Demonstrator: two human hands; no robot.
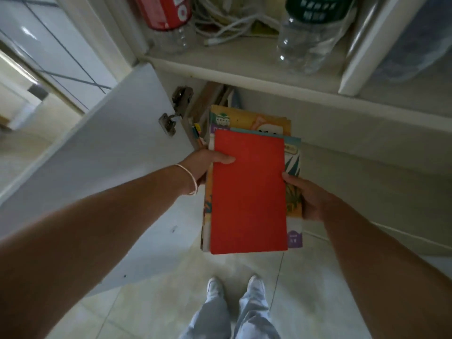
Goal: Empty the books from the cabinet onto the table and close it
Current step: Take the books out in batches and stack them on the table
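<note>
Pale floor tiles [151, 302] run under a white cabinet [269, 86] whose door [105, 162] stands swung open to the left. On the shelf [244, 62] above the opening stand a red-labelled bottle [166, 18], a tangle of white cable [227, 28] and a green-labelled bottle [308, 33].

The left hand [208, 165] grips the left edge of the stack of books [249, 192], thumb on the red cover and fingers hidden beneath. The right hand [308, 196] clamps the right edge in the same way. The stack hangs in the air just in front of the lower compartment, over the floor, with the red book topmost and illustrated covers fanned out under it.

These look like thin softcovers: together fairly weighty, each one floppy, and the smooth covers are likely to slide on one another. A two-sided hold near the middle of the long edges, with fingers spread underneath, suits them best.

More books [208, 106] stay in the compartment by the hinge [176, 111], dim and hard to count. No worktop is in view, and the cabinet's right side is cut off.
</note>
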